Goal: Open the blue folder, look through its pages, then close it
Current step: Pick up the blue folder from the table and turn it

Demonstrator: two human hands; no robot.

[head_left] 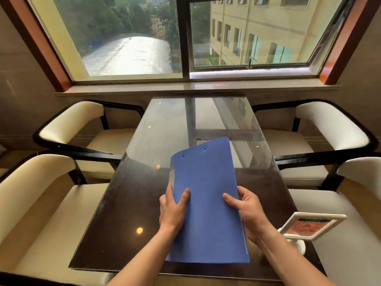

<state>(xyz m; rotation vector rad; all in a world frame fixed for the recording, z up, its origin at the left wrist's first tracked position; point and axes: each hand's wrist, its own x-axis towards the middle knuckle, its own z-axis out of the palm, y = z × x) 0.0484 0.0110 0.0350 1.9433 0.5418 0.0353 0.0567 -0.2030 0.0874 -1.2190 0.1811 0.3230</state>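
The blue folder point(206, 195) is closed and held above the near half of the glass-topped table point(132, 203), its long side running away from me. Two small rivets show near its far edge. My left hand point(172, 209) grips the left edge, thumb on the cover and fingers beneath. At the right edge, my right hand point(247, 211) holds on the same way, thumb on top. No pages are visible.
A white-framed sign stand point(309, 226) sits at the table's near right corner, close to my right forearm. Cream chairs with black frames flank the table, two on the left point(72, 129) and two on the right point(321, 129). A window sill point(195, 87) runs behind.
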